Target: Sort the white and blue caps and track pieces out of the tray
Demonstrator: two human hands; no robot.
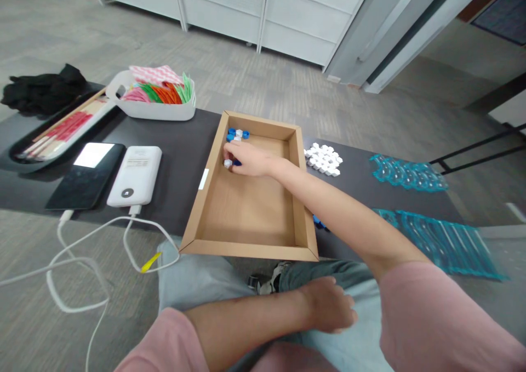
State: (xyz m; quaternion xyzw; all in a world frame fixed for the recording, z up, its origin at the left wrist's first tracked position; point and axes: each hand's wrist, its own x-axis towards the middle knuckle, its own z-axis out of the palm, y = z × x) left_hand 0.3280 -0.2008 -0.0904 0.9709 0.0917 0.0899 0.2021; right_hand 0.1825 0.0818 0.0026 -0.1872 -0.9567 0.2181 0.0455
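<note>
My right hand [249, 159] reaches into a shallow cardboard tray [246, 247], near its far left corner. Its fingers are bent together and point down among small hexagonal pieces; whatever lies between the fingertips is hidden. A white piece [228, 164] shows right beside the fingertips, and a dark blue piece [237, 162] is partly covered by the hand. Just beyond, blue pieces [230, 137] and a white piece [239, 133] sit close together along the tray's left wall. My left hand [331, 306] rests over my lap, loosely curled, with nothing visible in it.
White hexagonal pieces [324, 159] lie right of the tray; blue ones [318, 222] show under my right forearm. Teal clear plastic packaging [439, 240] covers the table's right end. Leftward are a power bank [135, 176] with cable, a phone [87, 175] and a white basket [158, 110].
</note>
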